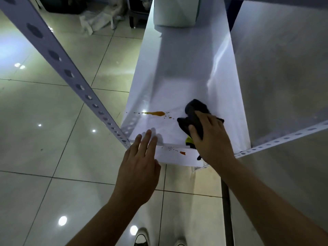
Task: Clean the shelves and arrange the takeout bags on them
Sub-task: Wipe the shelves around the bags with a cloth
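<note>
The white shelf (179, 82) is seen with its long axis running from near to far, its near edge lying by the hands. An orange spill (156, 113) is stretched left to right across the near part, with small drops beside it and another spot (182, 153) on a lower lip. At the far end a white bag (175, 13) is set. Bare shelf surface is left between spill and bag. A dark cloth (194, 114) is pressed onto the shelf, right of the spill, under the right hand (211, 137), whose fingers are curled over it. The left hand (140, 167) is held flat, fingers straight and together, its tips at the near edge beside the slotted post (58, 57).
</note>
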A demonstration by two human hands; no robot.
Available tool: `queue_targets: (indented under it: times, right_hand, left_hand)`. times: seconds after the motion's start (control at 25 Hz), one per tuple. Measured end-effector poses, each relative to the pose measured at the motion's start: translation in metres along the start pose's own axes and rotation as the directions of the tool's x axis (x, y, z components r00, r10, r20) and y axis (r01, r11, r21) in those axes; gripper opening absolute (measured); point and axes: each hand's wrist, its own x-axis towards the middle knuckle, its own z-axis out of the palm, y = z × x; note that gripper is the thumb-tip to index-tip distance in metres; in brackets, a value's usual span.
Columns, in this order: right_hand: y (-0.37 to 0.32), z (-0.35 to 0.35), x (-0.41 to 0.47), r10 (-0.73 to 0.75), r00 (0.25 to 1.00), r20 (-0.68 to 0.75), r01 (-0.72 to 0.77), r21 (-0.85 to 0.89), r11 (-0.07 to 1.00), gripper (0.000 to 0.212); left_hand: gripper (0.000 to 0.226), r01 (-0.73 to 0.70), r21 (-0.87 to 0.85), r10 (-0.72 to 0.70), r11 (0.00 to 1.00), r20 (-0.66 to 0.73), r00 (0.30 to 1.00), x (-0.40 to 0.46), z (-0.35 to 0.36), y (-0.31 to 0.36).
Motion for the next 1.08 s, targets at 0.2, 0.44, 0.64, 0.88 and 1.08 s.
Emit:
queue_targets:
  times: [0.2, 0.44, 0.64, 0.88, 1.08]
  right_hand:
    - [0.013, 0.017, -0.003, 0.033, 0.999, -0.008, -0.032, 0.095, 0.995, 0.070]
    - [-0.037, 0.037, 0.040, 0.033, 0.997, 0.063, -0.043, 0.161, 0.986, 0.061]
    - [-0.084, 0.053, 0.096, -0.077, 0.981, 0.178, 0.053, 0.133, 0.990, 0.058]
    - [-0.124, 0.065, 0.110, -0.211, 0.947, 0.242, 0.209, 0.034, 0.977, 0.060]
    - [-0.113, 0.067, 0.085, -0.391, 0.864, 0.318, 0.412, 0.002, 0.911, 0.054]
  left_hand:
    - [0.063, 0.022, 0.001, -0.022, 1.000, 0.072, 0.997, 0.006, 0.004, -0.016]
    - [0.073, 0.035, -0.100, -0.026, 0.994, 0.089, 0.996, 0.007, 0.008, -0.021]
    - [0.078, 0.046, -0.108, -0.034, 0.993, 0.111, 0.993, 0.006, 0.009, -0.024]
    - [0.080, 0.074, -0.101, -0.067, 0.992, 0.070, 0.995, 0.006, 0.017, -0.023]
    - [0.096, 0.113, -0.131, -0.103, 0.985, 0.082, 0.991, -0.002, 0.027, -0.018]
